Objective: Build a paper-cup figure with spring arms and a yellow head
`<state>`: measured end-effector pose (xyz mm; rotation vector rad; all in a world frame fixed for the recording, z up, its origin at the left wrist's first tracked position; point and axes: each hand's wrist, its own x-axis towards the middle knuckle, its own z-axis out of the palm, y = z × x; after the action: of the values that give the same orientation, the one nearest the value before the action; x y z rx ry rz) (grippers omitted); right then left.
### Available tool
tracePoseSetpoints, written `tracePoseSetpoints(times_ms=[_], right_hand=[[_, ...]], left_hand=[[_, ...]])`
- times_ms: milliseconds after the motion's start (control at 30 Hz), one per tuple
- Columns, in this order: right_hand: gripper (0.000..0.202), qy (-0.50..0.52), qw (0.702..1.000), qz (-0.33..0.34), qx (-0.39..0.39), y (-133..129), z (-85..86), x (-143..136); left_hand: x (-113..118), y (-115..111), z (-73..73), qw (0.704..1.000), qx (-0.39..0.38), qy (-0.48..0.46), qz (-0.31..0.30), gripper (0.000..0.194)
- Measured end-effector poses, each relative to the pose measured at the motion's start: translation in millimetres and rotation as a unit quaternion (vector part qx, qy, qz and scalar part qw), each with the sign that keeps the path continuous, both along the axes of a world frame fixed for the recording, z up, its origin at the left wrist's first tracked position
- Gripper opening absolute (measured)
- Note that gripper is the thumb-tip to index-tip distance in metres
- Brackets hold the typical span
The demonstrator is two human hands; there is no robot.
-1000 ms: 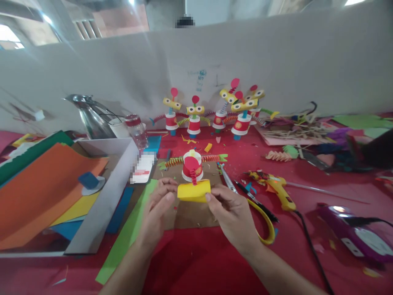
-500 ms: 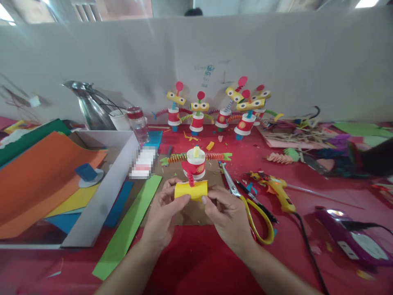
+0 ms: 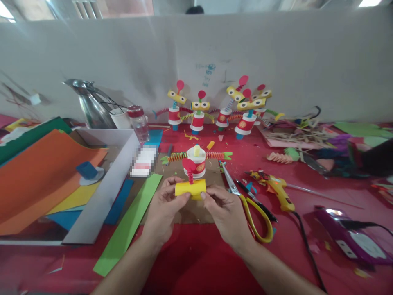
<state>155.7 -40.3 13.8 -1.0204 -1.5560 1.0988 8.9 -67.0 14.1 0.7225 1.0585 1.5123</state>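
Between my two hands is a yellow paper tube (image 3: 190, 188), lying level, with a folded red paper spring (image 3: 190, 177) and a red disc (image 3: 189, 165) rising from its top. My left hand (image 3: 167, 203) pinches the tube's left end, thumb in front. At the right end, my right hand (image 3: 222, 207) grips it between thumb and fingers. Just behind stands a red and white paper cup figure (image 3: 200, 169) with folded paper arms stretched out to both sides and a pale yellow piece on top. It has no head on it.
Scissors with yellow handles (image 3: 256, 219), a black pen (image 3: 258, 200) and a yellow glue gun (image 3: 281, 192) lie at right. A white box (image 3: 101, 196) of coloured paper and a green strip (image 3: 132, 225) are at left. Several finished figures (image 3: 197, 121) line the back wall.
The yellow tube has turned slightly in my fingers and its right end sits a little further left. Both hands keep their hold; the rest has not visibly moved.
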Motion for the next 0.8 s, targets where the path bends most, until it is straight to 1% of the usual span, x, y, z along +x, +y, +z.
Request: tracePoseSetpoints(times_ms=[100,267,500,667,800], right_hand=[[0.021,0.014,1.0,-0.009,-0.019,0.9,0.6,0.9],[0.023,0.025,0.998,-0.035,-0.036,1.8,4.2,2.7],[0.024,0.034,0.998,-0.026,-0.056,1.4,4.0,1.9],[0.024,0.05,0.996,-0.024,-0.075,2.9,1.2,1.3],[0.023,0.06,0.994,-0.019,-0.088,4.2,0.5,0.8]], left_hand=[[-5.0,0.5,-1.7,1.0,0.005,0.009,-0.011,0.011],[-12.1,3.9,-0.5,0.999,0.015,0.042,0.032,0.009],[-10.6,5.9,5.9,0.997,0.0,0.051,0.05,0.01],[-11.0,6.2,5.0,0.995,0.014,0.071,0.062,0.01],[-10.7,5.4,3.9,0.995,0.022,0.075,0.06,0.008]])
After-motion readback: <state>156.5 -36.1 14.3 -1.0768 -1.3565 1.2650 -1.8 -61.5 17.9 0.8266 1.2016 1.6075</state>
